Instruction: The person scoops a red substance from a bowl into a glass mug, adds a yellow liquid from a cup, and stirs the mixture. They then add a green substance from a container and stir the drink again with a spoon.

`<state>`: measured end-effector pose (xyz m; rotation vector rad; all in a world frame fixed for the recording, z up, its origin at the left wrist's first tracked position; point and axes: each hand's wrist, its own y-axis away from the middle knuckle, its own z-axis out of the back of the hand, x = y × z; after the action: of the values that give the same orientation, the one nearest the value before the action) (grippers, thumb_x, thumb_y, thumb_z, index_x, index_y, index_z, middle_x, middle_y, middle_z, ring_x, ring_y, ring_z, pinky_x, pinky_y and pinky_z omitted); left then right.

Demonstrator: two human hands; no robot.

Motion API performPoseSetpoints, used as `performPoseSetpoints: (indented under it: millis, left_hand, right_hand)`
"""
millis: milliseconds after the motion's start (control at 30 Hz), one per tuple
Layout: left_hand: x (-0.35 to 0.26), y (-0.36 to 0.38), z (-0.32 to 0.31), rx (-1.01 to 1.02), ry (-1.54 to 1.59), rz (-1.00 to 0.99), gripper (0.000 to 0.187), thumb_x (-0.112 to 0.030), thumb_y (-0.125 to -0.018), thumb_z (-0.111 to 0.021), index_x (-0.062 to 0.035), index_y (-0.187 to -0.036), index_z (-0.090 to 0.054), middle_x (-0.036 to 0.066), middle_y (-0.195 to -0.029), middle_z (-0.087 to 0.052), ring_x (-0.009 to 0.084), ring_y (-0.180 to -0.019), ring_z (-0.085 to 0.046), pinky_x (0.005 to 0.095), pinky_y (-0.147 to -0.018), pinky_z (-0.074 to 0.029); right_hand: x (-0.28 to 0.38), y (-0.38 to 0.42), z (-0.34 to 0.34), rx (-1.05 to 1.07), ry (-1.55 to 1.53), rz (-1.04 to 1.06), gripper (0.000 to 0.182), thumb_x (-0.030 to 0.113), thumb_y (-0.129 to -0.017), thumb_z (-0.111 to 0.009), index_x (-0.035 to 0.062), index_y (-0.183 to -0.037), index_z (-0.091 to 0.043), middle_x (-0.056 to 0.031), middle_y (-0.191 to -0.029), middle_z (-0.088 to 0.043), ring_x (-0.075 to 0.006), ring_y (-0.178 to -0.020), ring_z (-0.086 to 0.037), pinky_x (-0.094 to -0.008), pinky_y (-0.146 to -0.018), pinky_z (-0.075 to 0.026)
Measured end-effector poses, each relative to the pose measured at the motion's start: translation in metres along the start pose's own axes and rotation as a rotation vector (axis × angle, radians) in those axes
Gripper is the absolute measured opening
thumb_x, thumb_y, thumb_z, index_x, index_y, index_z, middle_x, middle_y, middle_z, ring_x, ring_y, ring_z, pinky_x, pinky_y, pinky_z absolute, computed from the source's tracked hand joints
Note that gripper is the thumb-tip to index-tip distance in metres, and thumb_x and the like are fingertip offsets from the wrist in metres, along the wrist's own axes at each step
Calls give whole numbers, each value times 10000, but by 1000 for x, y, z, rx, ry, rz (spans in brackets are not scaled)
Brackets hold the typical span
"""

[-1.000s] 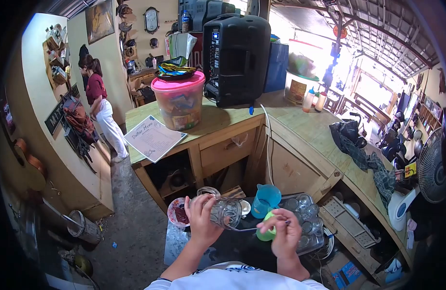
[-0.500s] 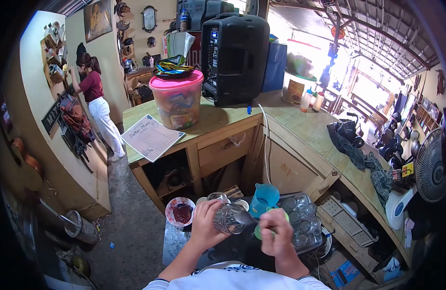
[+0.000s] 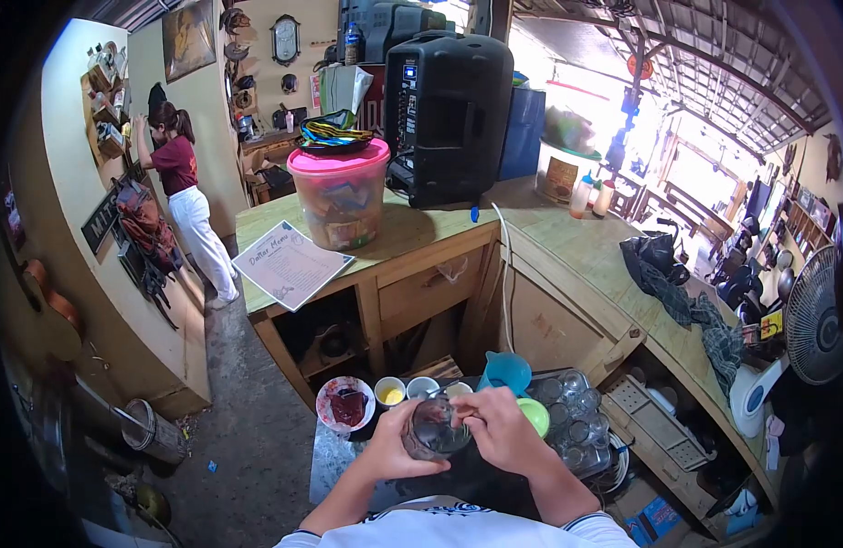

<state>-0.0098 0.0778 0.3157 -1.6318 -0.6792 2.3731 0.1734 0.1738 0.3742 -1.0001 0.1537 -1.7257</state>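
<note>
Wooden counter [image 3: 563,251] beyond — left hand [image 3: 396,449] cupped, fingers clamped on glass [image 3: 439,431] — right hand [image 3: 505,433] arched above, fingers bunched

"Menu" reads clearly in dark script across the top of a pale sheet [image 3: 291,265] on the wooden counter [image 3: 567,247], the word before it apparently "Daftar"; the smaller lines beneath are too fine to read. On the wall at left, a dark sign [image 3: 100,226] shows large pale capitals starting with "M", the rest cut off by a hanging backpack [image 3: 147,224]. Big letters on a dark red panel [image 3: 373,87] are partly hidden behind the black speaker [image 3: 458,119]. Print on the yellow card [image 3: 771,324] near the fan [image 3: 814,315] is illegible.
</note>
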Motion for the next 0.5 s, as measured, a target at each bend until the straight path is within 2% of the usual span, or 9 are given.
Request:
performPoseSetpoints:
  millis: [67, 133, 200, 267, 300, 400, 433, 467, 500]
  left_hand:
    - [4, 2, -1, 59, 54, -9, 784, -280, -522, -898, 37, -1151, -553, 124, -1017, -635, 210, -956, -614, 337, -890, -462]
    - [4, 5, -3, 114, 226, 35, 815, -283, -525, -898, 41, -1185, -546, 116, -1041, -634, 204, -956, -611, 342, -893, -465]
    - [7, 9, -5, 158, 348, 95, 808, -284, -543, -894, 35, -1200, -549, 110, -1080, -623, 187, -986, -596, 331, -925, -446]
    - [16, 9, -12, 303, 744, 138, 823, -308, -566, -887, 26, -1229, -530, 107, -1124, -605, 182, -1030, -579, 328, -962, -420]
    - [19, 10, -13, 306, 745, 136, 823, -308, -566, -887, 26, -1229, -530, 107, -1124, -605, 182, -1030, -579, 328, -962, -420]
    - [22, 12, -13, 442, 672, 92, 882, -375, -568, -891, -5, -1265, -499, 127, -1166, -597, 232, -1073, -588, 363, -995, -413]
    - [20, 14, -15, 445, 808, 166, 905, -386, -577, -888, -1, -1284, -474, 138, -1176, -589, 247, -1112, -572, 378, -1011, -403]
    - [18, 16, -18, 445, 943, 241, 929, -397, -585, -885, 2, -1303, -449, 150, -1185, -582, 263, -1152, -556, 393, -1027, -393]
    - [15, 14, -24, 452, 1070, 247, 977, -412, -580, -890, 8, -1324, -415, 166, -1199, -570, 296, -1172, -547, 421, -1032, -396]
  right_hand:
    - [3, 1, 10, -2, -12, -33, 197, 14, -864, -569, 41, -1059, -562, -21, -834, -645, -255, -844, -560, -402, -828, -401]
    - [5, 10, 20, -295, -389, -146, 239, 28, -869, -563, 52, -1107, -568, -60, -827, -642, -272, -862, -583, -372, -832, -399]
    - [4, 3, 29, -265, -226, -46, 280, 7, -856, -561, 56, -1131, -573, -62, -852, -658, -262, -869, -585, -363, -824, -402]
    - [6, -8, 24, 112, -56, 42, 219, 42, -889, -558, 6, -1104, -587, -139, -880, -635, -200, -735, -637, -324, -787, -465]
    - [9, -10, 22, 152, -120, 5, 210, 43, -884, -548, 16, -1084, -608, -125, -876, -650, -191, -728, -636, -331, -790, -449]
    - [13, 2, 39, 50, -305, -156, 245, 48, -870, -551, 42, -1106, -617, -99, -904, -659, -222, -857, -598, -364, -825, -403]
    - [13, 1, 48, -18, -203, -35, 278, 23, -857, -555, 43, -1127, -616, -73, -864, -666, -219, -880, -589, -350, -820, -403]
    - [13, -1, 45, -16, -206, -38, 278, 23, -857, -555, 43, -1127, -616, -73, -864, -666, -219, -880, -589, -350, -820, -403]
    - [12, -5, 37, 63, -163, 0, 291, 11, -849, -556, 41, -1132, -615, -74, -844, -671, -211, -839, -606, -349, -828, -399]
